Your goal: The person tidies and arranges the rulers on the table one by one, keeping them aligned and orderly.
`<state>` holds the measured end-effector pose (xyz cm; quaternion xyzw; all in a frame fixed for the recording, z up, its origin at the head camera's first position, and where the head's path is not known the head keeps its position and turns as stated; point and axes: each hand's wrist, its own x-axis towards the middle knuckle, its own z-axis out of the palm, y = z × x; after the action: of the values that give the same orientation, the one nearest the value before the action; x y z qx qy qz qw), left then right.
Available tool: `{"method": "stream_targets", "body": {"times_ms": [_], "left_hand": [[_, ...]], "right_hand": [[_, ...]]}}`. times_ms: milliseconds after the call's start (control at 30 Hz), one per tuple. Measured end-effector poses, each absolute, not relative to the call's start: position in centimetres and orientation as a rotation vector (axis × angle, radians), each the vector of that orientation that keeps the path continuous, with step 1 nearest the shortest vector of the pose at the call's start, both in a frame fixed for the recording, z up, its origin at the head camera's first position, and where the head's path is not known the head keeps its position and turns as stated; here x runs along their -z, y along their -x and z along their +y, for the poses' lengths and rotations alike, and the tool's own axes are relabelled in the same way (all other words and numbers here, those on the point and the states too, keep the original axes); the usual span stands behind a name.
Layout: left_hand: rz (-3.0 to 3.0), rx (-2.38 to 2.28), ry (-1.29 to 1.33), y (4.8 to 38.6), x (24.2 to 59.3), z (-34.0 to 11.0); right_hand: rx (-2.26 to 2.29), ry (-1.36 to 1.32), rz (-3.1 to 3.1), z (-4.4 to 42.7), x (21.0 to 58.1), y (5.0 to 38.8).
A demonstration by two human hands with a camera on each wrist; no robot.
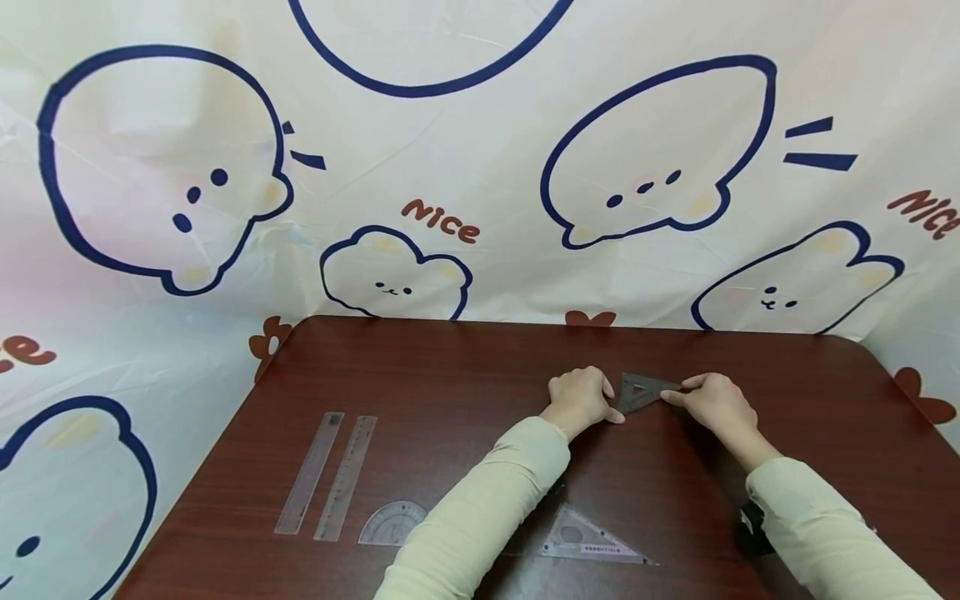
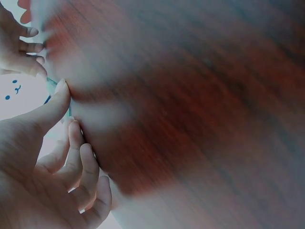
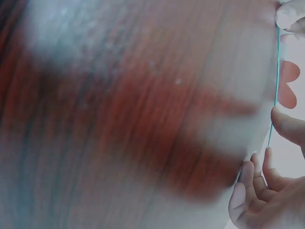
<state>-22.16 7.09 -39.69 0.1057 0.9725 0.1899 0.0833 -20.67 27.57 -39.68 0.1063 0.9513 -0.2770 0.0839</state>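
Observation:
A small grey see-through set square (image 1: 651, 388) with a triangular cut-out is held between both hands toward the back of the table. My left hand (image 1: 581, 398) pinches its left side between thumb and fingers. At its pointed right end, my right hand (image 1: 716, 408) grips it with thumb and forefinger. From the right wrist view the set square appears edge-on as a thin green line (image 3: 278, 67). Closer to me, between the forearms, lies a clear set square (image 1: 592, 540) with a round hole and a printed label.
Left of the left forearm lie a clear protractor (image 1: 392, 525), partly near the sleeve, and two clear rulers, one (image 1: 309, 475) beside the other (image 1: 346, 479). The brown table (image 1: 450, 367) meets a cartoon-printed cloth (image 1: 510, 167) at its back and sides.

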Motion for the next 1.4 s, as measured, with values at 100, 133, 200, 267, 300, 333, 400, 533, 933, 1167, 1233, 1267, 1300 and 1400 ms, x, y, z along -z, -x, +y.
{"method": "stream_targets", "body": {"times_ms": [100, 133, 200, 267, 300, 333, 400, 533, 933, 1167, 1233, 1267, 1300, 1400], "left_hand": [[2.907, -0.565, -0.306, 22.2, 39.7, 7.2], [2.906, -0.566, -0.301, 22.2, 39.7, 7.2], [2.903, -0.572, -0.292, 22.3, 39.7, 7.3], [2.898, -0.579, -0.285, 22.3, 39.7, 7.4], [2.895, -0.583, -0.285, 22.3, 39.7, 7.4], [2.894, -0.586, -0.284, 22.3, 39.7, 7.4], [2.894, -0.587, -0.288, 22.2, 39.6, 7.4], [2.888, -0.605, -0.292, 22.3, 39.8, 7.4], [2.845, -0.664, -0.334, 22.1, 39.7, 7.5], [2.806, -0.710, -0.363, 21.5, 39.5, 7.5], [2.798, -0.724, -0.366, 21.5, 39.4, 7.4], [2.791, -0.734, -0.371, 21.5, 39.3, 7.4], [2.786, -0.741, -0.379, 21.5, 39.2, 7.3], [2.773, -0.757, -0.396, 21.3, 39.0, 7.2]], "right_hand": [[0.905, -0.284, 2.815, 27.7, 39.6, 20.7], [0.948, -0.274, 2.799, 27.8, 39.6, 20.7], [1.051, -0.265, 2.750, 27.9, 39.6, 20.8], [1.166, -0.280, 2.688, 28.0, 39.6, 20.9], [1.216, -0.286, 2.658, 28.1, 39.7, 20.9], [1.255, -0.295, 2.632, 28.2, 39.7, 20.9], [1.309, -0.299, 2.599, 28.3, 39.6, 20.9], [1.351, -0.269, 2.583, 28.5, 39.7, 20.9], [1.379, -0.152, 2.601, 28.2, 39.6, 20.2], [1.365, -0.083, 2.699, 27.6, 39.4, 19.6], [1.358, -0.086, 2.720, 27.5, 39.3, 19.5], [1.353, -0.088, 2.730, 27.5, 39.3, 19.4], [1.352, -0.091, 2.737, 27.5, 39.2, 19.3], [1.346, -0.094, 2.749, 27.5, 39.1, 19.0]]}}
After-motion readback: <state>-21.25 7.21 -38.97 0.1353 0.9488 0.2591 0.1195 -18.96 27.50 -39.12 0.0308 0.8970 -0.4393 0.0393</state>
